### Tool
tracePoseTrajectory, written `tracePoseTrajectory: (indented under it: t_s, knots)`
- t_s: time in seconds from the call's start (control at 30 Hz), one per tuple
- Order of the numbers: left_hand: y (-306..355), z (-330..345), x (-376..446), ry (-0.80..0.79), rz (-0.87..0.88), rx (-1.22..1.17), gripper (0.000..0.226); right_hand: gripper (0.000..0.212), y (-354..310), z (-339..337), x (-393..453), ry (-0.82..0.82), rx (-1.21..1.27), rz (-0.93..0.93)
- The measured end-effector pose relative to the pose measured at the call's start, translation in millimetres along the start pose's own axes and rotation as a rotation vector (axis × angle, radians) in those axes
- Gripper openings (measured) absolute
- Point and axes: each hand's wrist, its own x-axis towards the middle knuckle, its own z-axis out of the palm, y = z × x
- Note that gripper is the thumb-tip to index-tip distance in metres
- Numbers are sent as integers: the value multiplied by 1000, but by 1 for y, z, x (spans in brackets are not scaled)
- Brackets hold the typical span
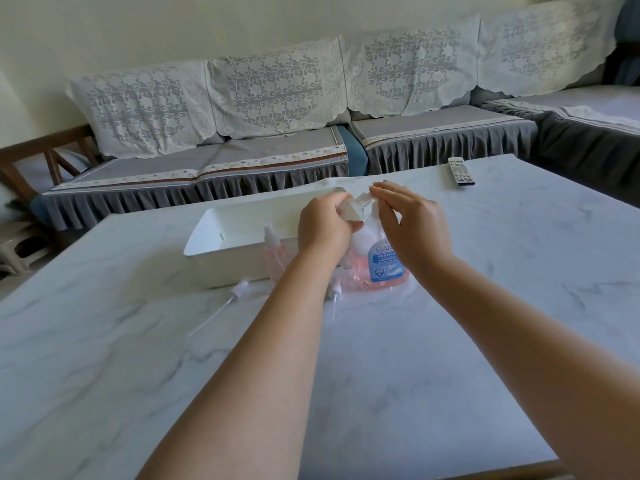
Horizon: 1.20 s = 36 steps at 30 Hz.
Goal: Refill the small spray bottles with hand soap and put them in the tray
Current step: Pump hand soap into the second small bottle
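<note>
At mid-frame the left hand (pixel 323 225) is curled tight around a small clear bottle (pixel 353 213), tilted up by the soap pump (pixel 364 196). The right hand (pixel 405 221) lies flat, fingers straight, its fingertips on the pump; whether they press it I cannot tell, as the spot is blurred. Below stands the pink soap bottle (pixel 384 268) with a blue label. Left of it a small pink-filled spray bottle (pixel 272 252) stands against the near wall of the white tray (pixel 221 261). Two loose spray heads (pixel 239 289) (pixel 335 293) lie on the marble table (pixel 485 289). A remote (pixel 460 171) lies at upper right.
</note>
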Motion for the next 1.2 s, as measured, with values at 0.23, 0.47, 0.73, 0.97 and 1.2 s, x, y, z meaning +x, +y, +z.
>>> tracePoseTrajectory:
  t_s: [0.23, 0.47, 0.73, 0.97, 1.2]
  knots:
    - [2, -6, -2, 9, 11, -40, 51, 25, -9, -10, 17, -79, -46, 49]
    - [0, -9, 1, 3, -5, -96, 54, 29, -9, -14, 18, -99, -55, 56]
    - [-7, -2, -2, -12, -48, -92, 53, 60, 1, 1, 0, -83, -49, 81]
    - [-3, -8, -1, -28, -51, -74, 54, 54, -7, -12, 17, -114, -60, 89]
    - [0, -10, -2, -12, -45, -46, 48, 54, -5, -8, 17, -79, -77, 76]
